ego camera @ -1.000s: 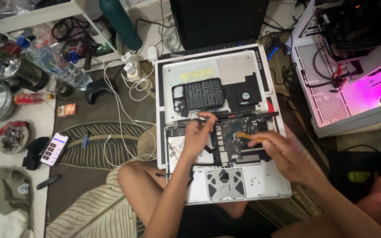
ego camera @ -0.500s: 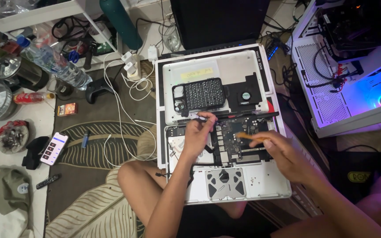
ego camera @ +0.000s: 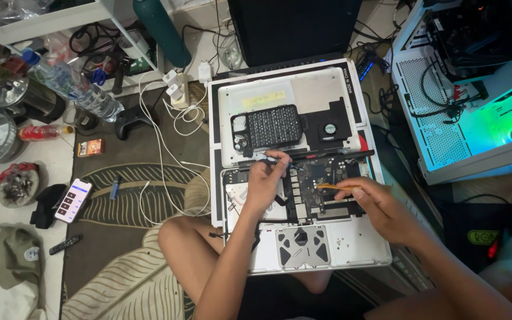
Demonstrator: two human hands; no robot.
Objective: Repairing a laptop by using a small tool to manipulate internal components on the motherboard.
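Note:
An opened silver laptop (ego camera: 351,246) lies on my lap with its insides showing: a dark logic board (ego camera: 318,178) in the middle and the bare trackpad underside (ego camera: 302,246) near me. My left hand (ego camera: 265,184) rests on the board's left side, its fingers pinched on a small dark part at the top edge. My right hand (ego camera: 380,207) holds a thin orange stick (ego camera: 332,186) whose tip points left onto the board. A white back cover (ego camera: 315,95) with a black perforated panel (ego camera: 271,126) and a fan (ego camera: 329,128) lies just beyond.
A white computer case (ego camera: 475,89) with glowing coloured lights stands at the right. To the left on the patterned rug (ego camera: 120,178) lie white cables, a phone (ego camera: 72,200), a black controller (ego camera: 131,118) and a water bottle (ego camera: 72,86). A dark monitor (ego camera: 294,26) stands behind.
My left hand's fingers have shifted slightly at the board's top edge. The light in the case at the right has changed from pink to blue-green. My right hand has barely moved.

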